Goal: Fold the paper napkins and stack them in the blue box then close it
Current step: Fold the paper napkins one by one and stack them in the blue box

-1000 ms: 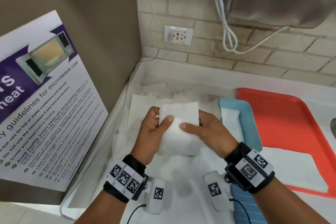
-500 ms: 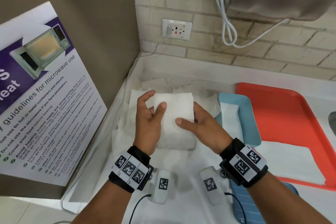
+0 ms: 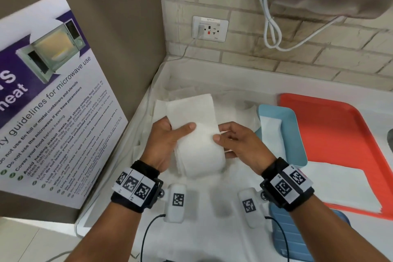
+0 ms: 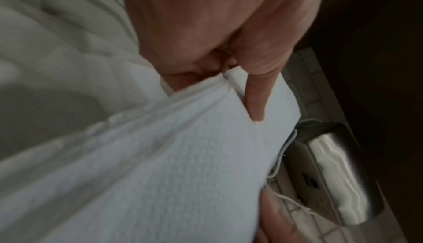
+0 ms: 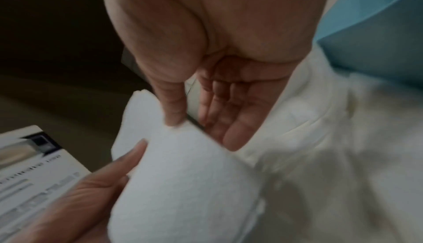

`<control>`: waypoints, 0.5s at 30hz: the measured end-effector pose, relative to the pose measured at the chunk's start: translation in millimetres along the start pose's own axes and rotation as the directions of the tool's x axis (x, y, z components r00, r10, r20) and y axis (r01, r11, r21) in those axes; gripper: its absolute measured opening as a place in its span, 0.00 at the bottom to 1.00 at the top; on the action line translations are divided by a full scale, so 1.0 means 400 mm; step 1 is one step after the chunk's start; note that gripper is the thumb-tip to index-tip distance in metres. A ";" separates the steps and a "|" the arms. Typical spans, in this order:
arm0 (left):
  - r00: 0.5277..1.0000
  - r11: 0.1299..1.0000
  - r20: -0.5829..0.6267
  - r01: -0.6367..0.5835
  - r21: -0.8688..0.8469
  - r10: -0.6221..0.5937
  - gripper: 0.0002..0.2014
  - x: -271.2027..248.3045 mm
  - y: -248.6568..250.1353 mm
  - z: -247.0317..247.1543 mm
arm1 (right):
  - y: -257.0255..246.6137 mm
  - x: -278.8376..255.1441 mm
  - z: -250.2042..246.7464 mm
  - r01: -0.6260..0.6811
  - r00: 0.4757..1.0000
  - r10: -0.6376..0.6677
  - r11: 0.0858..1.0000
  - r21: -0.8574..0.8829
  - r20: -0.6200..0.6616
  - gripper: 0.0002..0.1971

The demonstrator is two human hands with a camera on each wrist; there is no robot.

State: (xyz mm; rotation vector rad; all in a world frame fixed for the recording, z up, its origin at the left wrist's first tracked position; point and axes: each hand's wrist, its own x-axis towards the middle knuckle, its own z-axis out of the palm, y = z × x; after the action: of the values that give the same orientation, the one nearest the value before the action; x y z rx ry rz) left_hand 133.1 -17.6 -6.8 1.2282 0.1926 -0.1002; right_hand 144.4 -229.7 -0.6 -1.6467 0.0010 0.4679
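Napkin is being pinched by left hand and right hand, its long axis running toward the counter's back edge, near end curling downward.

Two hands, the left hand and the right hand, share one folded napkin. On the desk sit one blue box, one red tray and several loose napkins, too overlapped to count.
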 end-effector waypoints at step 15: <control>0.971 0.985 -0.176 -0.151 0.087 0.164 0.33 0.021 -0.025 -0.047 | 0.136 0.004 -0.028 0.065 0.983 0.173 -0.023 -0.998 0.060 0.12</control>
State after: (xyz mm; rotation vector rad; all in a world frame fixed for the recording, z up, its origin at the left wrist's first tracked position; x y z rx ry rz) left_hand 138.0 -2.9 -23.6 1.3212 0.2518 0.1457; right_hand 134.3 -247.5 -52.3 -3.1457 -0.5711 0.7563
